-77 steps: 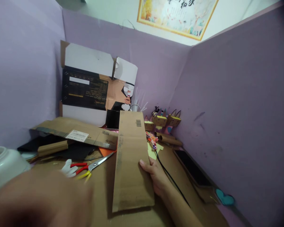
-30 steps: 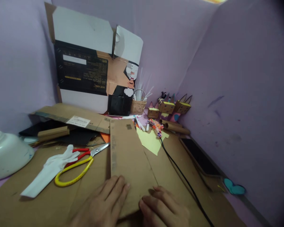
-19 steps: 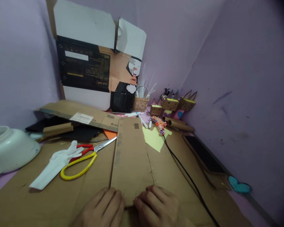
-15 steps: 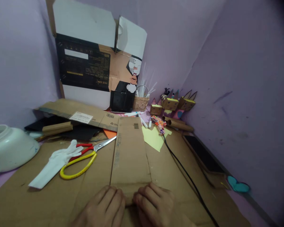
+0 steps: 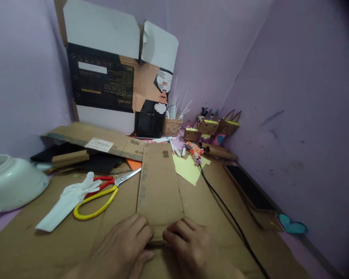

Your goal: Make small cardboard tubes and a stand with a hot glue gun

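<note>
A long brown cardboard strip (image 5: 158,182) lies flat on a cardboard-covered desk (image 5: 46,248), running away from me. My left hand (image 5: 125,244) and my right hand (image 5: 189,244) sit side by side at its near end. Both have their fingers curled down on that end, pinching the edge of the strip. Red and yellow scissors (image 5: 104,192) lie just left of the strip, partly on a white glove (image 5: 65,201).
A white bowl (image 5: 13,186) stands at the far left. A black cable (image 5: 229,217) runs along the right, from a patterned glue gun (image 5: 193,151). A phone (image 5: 248,190) lies by the right wall. A flattened box (image 5: 116,77), basket (image 5: 171,126) and small cardboard figures (image 5: 211,126) line the back.
The strip was held upright in my right hand, then laid flat on the desk. Both hands came to its near end and curled over the edge.
</note>
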A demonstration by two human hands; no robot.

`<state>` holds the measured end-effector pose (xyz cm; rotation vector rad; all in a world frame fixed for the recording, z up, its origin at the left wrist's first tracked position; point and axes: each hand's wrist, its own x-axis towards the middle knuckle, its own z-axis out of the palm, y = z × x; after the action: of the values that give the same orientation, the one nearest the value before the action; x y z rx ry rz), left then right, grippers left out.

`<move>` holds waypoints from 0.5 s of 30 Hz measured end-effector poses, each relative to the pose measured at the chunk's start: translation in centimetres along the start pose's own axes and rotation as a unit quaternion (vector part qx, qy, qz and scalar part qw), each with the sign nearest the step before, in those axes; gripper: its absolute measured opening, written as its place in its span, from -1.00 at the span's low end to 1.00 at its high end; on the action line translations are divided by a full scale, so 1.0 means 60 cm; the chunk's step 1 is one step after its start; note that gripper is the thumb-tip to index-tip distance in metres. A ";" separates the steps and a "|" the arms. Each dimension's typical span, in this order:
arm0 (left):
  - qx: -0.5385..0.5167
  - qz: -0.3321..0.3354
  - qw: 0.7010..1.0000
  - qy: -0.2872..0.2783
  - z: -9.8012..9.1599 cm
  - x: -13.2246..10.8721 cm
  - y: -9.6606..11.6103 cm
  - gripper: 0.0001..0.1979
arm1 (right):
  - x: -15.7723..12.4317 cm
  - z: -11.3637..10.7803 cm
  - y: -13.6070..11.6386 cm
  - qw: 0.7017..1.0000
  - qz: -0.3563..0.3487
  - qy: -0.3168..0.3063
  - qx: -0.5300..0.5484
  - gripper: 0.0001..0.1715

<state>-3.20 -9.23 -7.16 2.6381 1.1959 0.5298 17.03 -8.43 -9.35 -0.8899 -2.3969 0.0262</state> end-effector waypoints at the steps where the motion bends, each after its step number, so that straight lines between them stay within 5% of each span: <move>1: 0.013 0.023 0.999 0.026 0.003 -0.002 -0.001 -0.85 | -0.003 0.003 0.000 1.000 -0.008 0.009 -0.014 -0.79; 5: 0.080 0.133 0.976 0.151 0.033 -0.007 -0.015 -0.76 | -0.006 0.007 -0.002 0.998 -0.037 0.019 -0.051 -0.75; 8: 0.108 0.159 0.964 0.183 0.053 -0.011 -0.020 -0.76 | -0.007 0.008 -0.005 0.997 -0.055 0.010 -0.049 -0.72; 11: 0.074 0.124 0.980 0.134 0.053 -0.012 -0.015 -0.77 | -0.005 0.010 -0.007 0.999 -0.025 -0.006 -0.048 -0.77; 15: -0.009 -0.025 0.999 -0.021 0.016 0.018 -0.013 -0.77 | 0.024 0.004 0.005 0.987 0.111 -0.116 0.000 -0.84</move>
<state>-2.70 -7.92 -8.04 2.5836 1.2355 0.4733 16.25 -7.29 -8.87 -1.2072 -2.4946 0.2278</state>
